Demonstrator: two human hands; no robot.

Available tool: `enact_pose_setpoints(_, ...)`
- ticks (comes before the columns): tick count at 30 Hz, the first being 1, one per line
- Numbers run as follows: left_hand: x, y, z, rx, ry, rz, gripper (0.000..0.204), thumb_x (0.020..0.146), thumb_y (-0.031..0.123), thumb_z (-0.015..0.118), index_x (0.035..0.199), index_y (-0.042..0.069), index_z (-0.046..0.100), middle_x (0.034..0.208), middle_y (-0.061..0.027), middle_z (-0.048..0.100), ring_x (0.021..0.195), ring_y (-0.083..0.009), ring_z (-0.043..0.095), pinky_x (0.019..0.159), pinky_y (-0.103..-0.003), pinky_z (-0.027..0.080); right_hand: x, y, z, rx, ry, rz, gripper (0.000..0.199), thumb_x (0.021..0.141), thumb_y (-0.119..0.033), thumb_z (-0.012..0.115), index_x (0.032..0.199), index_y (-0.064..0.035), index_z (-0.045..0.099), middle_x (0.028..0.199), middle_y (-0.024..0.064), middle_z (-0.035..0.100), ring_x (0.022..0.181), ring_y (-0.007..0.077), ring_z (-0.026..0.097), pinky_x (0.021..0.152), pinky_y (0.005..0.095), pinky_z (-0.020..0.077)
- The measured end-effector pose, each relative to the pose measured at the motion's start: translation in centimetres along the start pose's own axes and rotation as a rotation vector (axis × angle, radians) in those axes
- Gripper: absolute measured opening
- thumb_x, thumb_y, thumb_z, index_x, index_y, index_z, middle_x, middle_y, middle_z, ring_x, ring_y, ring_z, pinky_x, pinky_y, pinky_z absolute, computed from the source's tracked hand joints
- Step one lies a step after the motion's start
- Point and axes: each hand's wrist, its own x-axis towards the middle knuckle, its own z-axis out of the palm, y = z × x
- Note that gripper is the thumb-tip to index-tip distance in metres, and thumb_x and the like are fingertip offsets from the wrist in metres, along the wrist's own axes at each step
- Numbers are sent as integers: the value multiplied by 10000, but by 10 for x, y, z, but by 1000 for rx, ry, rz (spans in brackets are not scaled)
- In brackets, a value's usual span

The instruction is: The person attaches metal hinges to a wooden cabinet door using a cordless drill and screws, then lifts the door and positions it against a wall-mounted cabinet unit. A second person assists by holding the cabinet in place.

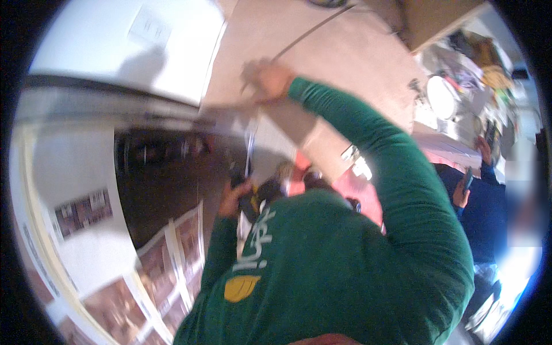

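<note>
My left hand [231,198] is low beside my body, its fingers closed round a black-and-yellow power drill [248,200]. A thin pale shaft [249,150] rises from the drill, partly blurred. Further up, my right hand [271,79] reaches across to a broad light-brown board [339,52] and is over or against its left part. Motion smears its fingers, so contact and grip are unclear. A thin dark line [313,31], a cable or a seam, runs from near that hand toward the top edge.
A white wall with an outlet plate [149,27] stands at upper left. Below are a dark opening [167,178] and pages with photographs [167,264]. Another person in dark blue [480,215] stands at right, a phone in one hand, by a cluttered worktop [454,103].
</note>
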Motion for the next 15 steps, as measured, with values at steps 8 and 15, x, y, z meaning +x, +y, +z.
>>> enact_pose_setpoints(8,33,23,68,63,-127,60,544,882,188,744,1383,10,629,986,-83,704,900,-214,697,849,-358,583,-1,17,-18,35,-189,-6,785,786,-664,769,1364,-145,660,1395,157,575,1341,371,516,1088,586,411)
enact_pose_setpoints(15,82,37,98,-131,-313,-11,732,873,175,685,1563,43,478,1003,-53,671,837,-192,687,784,-342,601,2,13,-10,-20,-162,17,769,763,-669,790,1303,-132,690,1393,156,565,1328,407,511,1079,608,426)
